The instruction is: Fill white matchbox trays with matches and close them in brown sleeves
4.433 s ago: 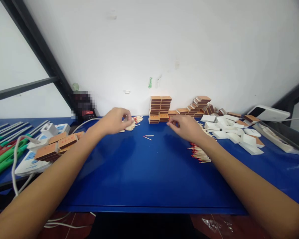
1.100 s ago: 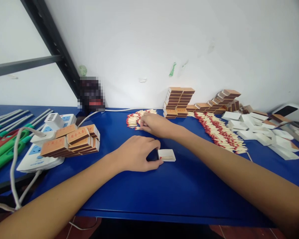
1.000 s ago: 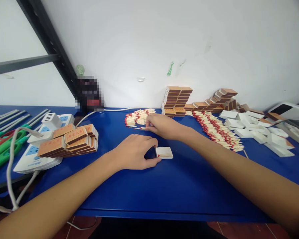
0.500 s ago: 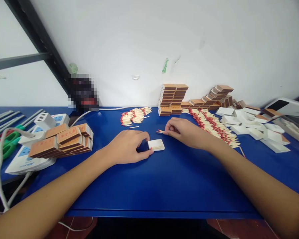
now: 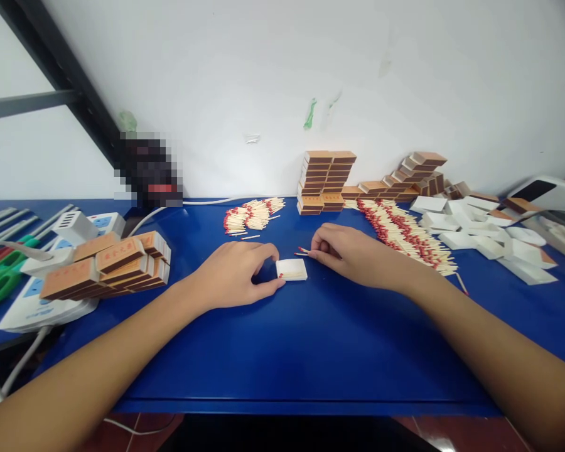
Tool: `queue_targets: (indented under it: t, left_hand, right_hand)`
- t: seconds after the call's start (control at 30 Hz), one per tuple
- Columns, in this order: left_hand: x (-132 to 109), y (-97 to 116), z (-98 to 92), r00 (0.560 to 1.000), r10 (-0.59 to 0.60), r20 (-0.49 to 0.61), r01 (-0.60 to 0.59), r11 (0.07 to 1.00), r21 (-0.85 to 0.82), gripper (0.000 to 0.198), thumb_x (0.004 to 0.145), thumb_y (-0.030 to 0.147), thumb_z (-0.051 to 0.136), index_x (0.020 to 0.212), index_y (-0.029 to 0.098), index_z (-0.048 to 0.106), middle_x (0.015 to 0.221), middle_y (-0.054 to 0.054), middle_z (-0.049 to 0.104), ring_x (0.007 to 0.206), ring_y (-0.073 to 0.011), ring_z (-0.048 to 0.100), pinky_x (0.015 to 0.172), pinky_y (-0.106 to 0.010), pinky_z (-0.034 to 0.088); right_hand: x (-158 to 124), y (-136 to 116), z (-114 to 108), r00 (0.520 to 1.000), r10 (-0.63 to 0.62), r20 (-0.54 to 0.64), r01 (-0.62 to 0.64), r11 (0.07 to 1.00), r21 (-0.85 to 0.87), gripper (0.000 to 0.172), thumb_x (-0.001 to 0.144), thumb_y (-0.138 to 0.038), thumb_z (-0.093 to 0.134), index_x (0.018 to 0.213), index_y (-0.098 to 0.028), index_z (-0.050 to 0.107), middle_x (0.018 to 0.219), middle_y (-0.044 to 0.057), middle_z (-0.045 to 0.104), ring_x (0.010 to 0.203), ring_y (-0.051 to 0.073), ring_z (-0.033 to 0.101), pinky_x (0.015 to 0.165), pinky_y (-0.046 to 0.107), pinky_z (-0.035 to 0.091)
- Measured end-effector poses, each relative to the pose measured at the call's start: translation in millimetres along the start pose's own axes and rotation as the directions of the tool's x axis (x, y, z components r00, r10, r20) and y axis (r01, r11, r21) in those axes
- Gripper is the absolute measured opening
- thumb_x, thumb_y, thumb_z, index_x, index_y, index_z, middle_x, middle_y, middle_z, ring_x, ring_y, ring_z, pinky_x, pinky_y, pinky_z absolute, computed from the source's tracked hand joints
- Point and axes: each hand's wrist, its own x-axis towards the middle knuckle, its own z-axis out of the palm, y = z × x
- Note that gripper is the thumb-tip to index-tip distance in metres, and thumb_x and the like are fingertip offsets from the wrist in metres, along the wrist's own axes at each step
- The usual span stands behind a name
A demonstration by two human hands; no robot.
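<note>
- Desk [image 5: 282,358], blue.
- Person's left hand [image 5: 235,273], thumb and forefinger gripping the left end of a white tray [image 5: 292,264].
- White tray, flat on the desk, few matches [image 5: 290,275] inside.
- Right hand [image 5: 351,256], fingertips pinching loose matches [image 5: 302,251] near the tray's far right corner.
- Match heap [image 5: 249,216], red-tipped, farther left.
- Matchboxes [image 5: 316,176], stacked by the wall [image 5: 216,81].

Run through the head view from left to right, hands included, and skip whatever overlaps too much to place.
Green handles, orange matchbox pile, left hand, white matchbox tray, right hand, heap of loose white trays.
</note>
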Motion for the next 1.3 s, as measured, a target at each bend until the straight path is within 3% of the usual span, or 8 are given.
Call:
queue_targets:
  t: [0.3,0.53,0.7,0.87,1.0,1.3]
  left_hand:
    - [-1,1,-1.6,1.0,0.005,0.022,-0.005,1.0,0.001,0.034,0.099,0.05,0.067,0.117,0.022,0.071,0.08,0.0,0.069,0.067,-0.0188,0.064,0.064,-0.033,0.04]
    - [-1,4,-2.7,0.999,-0.004,0.038,0.004,1.0,0.013,0.034,0.1,0.05,0.066,0.116,0.021,0.072,0.079,0.0,0.068,0.068,-0.0191,0.064,0.064,-0.032,0.039]
    - [-1,4,-3.8,0.998,-0.021,0.056,0.02,1.0,0.007,0.033,0.099,0.048,0.068,0.117,0.021,0.073,0.08,0.0,0.068,0.067,-0.0185,0.062,0.064,-0.032,0.038]
    - [-1,4,-4.7,0.999,-0.011,0.049,0.011,1.0,0.008,0.035,0.1,0.051,0.067,0.116,0.021,0.073,0.08,0.0,0.068,0.067,-0.0182,0.062,0.064,-0.032,0.037]
    - [-1,4,-3.9,0.998,-0.013,0.056,0.012,1.0,0.005,0.034,0.1,0.049,0.067,0.117,0.021,0.073,0.081,0.0,0.068,0.067,-0.018,0.061,0.064,-0.031,0.036]
    - [-1,5,-3.5,0.999,-0.007,0.048,0.007,1.0,0.012,0.034,0.1,0.048,0.068,0.12,0.021,0.071,0.08,0.001,0.067,0.067,-0.0177,0.061,0.064,-0.031,0.037]
  right_hand:
    - [-1,-1,-4,1.0,0.014,-0.018,-0.015,0.999,-0.04,0.017,0.104,-0.032,0.055,0.092,-0.023,0.062,0.095,0.008,0.07,0.083,0.021,0.063,0.073,0.035,0.046]
    - [-1,-19,-7,0.961,0.244,-0.131,-0.245,0.969,0.008,0.027,0.102,-0.043,0.061,0.085,-0.023,0.067,0.081,0.005,0.072,0.075,0.021,0.064,0.066,0.034,0.042]
    - [0,-28,3,0.929,0.36,-0.085,-0.359,0.933,0.03,0.026,0.101,-0.041,0.066,0.081,-0.023,0.068,0.081,0.003,0.074,0.073,0.019,0.064,0.065,0.033,0.04]
    - [0,-28,9,0.927,0.369,-0.065,-0.37,0.929,-0.004,0.032,0.104,-0.046,0.063,0.083,-0.023,0.068,0.085,0.005,0.076,0.076,0.02,0.065,0.065,0.034,0.039]
    - [0,-30,9,0.928,0.367,-0.071,-0.368,0.93,-0.001,0.034,0.1,-0.052,0.071,0.082,-0.023,0.069,0.085,0.004,0.076,0.076,0.021,0.065,0.065,0.035,0.039]
    - [1,-27,14,0.953,0.295,-0.073,-0.296,0.955,0.002,0.027,0.103,-0.042,0.069,0.084,-0.023,0.067,0.084,0.004,0.074,0.076,0.02,0.064,0.066,0.034,0.038]
